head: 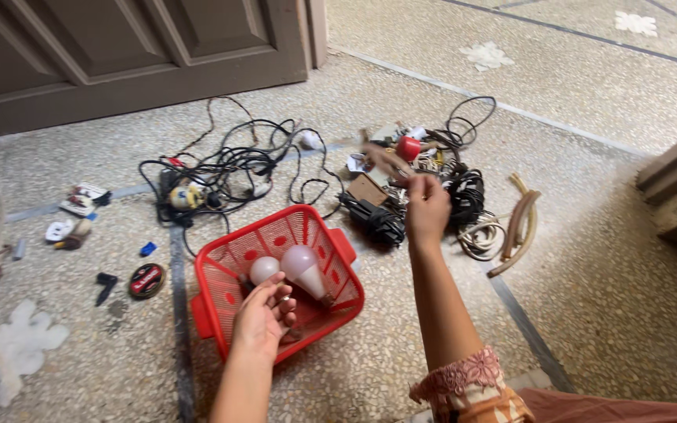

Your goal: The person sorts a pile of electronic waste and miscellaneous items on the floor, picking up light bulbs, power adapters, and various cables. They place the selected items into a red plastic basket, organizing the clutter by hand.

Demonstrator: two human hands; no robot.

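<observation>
Brown panelled door (135, 47) along top left, speckled terrazzo floor (589, 298) everywhere. Red plastic basket (221, 270) sits mid-floor, two light bulbs inside: bigger pinkish bulb (303, 266) lying tilted, smaller white bulb (263, 269) just beside it. Left hand (262, 317) over basket's near side, fingers (282, 301) loosely curled and relaxed, tips near the small bulb; contact unclear, nothing gripped. Right hand (426, 210) raised beyond the basket, fingers pinched on a thin blurred item (385, 160), can't tell what. Black tangled cables (237, 168) behind basket, coiled wire pile (464, 196) under right hand, tan hose pieces (515, 227) to its right. Small round black tin (146, 280) and blue clip (147, 249) left of basket.
</observation>
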